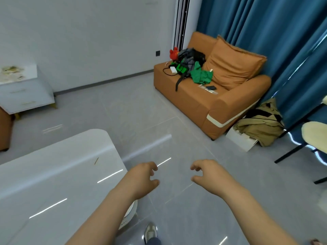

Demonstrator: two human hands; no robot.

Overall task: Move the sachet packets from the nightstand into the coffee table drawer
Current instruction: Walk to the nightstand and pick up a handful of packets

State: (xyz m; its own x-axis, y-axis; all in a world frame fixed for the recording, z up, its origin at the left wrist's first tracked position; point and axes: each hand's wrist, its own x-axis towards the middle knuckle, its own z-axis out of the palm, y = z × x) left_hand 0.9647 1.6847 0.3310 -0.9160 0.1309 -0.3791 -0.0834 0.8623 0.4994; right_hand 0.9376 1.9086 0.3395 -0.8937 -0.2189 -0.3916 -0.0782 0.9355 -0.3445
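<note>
Standing beside the glossy white coffee table [53, 183] at lower left of the frame, a person holds both arms out over the tiled floor, the left hand [141, 175] and right hand [210, 174] carrying nothing, fingers loosely curled. The sachet packets [11, 73], a blurred pale heap, lie on top of the white nightstand [26, 96] at upper left, well apart from both hands; the table's drawer is out of sight. The step in hand appears to be the walk to the nightstand, best done by rounding the table's corner and gathering the packets two-handed so none slip
</note>
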